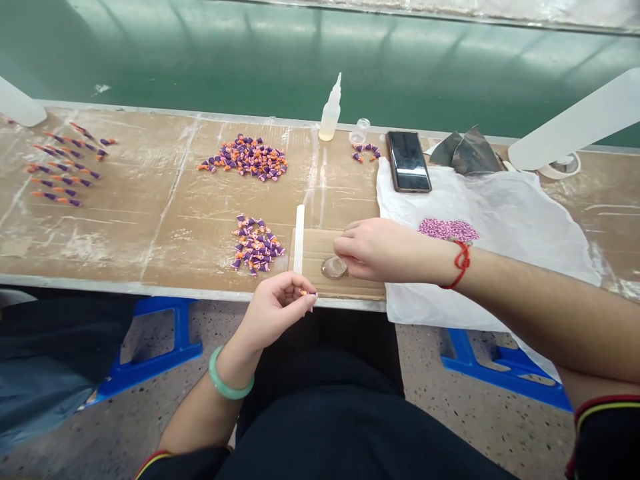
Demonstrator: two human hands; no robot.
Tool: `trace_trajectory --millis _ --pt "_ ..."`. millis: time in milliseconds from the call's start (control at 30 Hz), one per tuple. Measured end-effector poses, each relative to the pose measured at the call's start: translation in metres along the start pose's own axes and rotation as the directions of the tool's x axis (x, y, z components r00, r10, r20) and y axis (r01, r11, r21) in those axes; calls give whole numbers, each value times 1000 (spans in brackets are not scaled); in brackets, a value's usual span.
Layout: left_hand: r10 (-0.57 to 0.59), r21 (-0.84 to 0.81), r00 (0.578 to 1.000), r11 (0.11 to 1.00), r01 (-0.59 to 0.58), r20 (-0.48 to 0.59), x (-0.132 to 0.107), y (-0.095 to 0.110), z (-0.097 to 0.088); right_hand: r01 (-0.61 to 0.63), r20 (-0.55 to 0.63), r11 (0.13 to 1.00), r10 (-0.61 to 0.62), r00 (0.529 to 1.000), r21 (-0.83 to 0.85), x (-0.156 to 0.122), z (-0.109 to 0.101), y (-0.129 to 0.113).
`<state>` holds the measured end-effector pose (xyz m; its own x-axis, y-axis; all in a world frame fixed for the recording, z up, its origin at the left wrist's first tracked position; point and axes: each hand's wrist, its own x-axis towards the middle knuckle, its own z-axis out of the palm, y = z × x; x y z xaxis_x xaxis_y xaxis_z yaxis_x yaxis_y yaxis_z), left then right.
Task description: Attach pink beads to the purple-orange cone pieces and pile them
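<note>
My left hand (280, 299), with a green bangle at its wrist, pinches a small purple-and-orange figurine (307, 293) at the table's front edge. My right hand (367, 250) has its fingers closed beside a small clear round dish (334, 267); whatever is in those fingers, if anything, is hidden. Under the dish lies a piece of corrugated cardboard (350, 289), and a white strip (299, 233) runs along its left side. A small pile of similar figurines (257, 248) sits left of the strip. Pink patterned pieces (449, 229) are spread on a white cloth (420, 308) right of my hands.
Farther back are a larger figurine pile (250, 158), a nozzle bottle (330, 113), a small clear cup (359, 131), a phone (409, 161) and a tape roll (561, 165). Joined figurines (60, 167) lie in rows at far left. Blue stools (165, 343) stand below.
</note>
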<state>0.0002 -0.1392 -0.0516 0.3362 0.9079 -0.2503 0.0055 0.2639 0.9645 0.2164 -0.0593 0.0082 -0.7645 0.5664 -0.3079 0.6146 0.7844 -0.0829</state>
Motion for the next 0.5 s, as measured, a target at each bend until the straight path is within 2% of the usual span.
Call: trace_trajectory --millis 233,333,433,500 --pt "3 -14 1000 1000 -3 -16 -1 0 1 9 -19 1000 -9 1000 26 0 1 1" --pt "35 -68 997 997 -40 -61 -2 -1 3 7 -102 997 1 995 80 -4 2 2" --pt "84 -192 989 976 -107 -122 -4 1 8 37 -233 948 40 972 318 -13 -1 -2" --pt "120 -269 983 951 -154 -140 -6 5 14 68 -257 827 94 962 558 -20 -5 -10"
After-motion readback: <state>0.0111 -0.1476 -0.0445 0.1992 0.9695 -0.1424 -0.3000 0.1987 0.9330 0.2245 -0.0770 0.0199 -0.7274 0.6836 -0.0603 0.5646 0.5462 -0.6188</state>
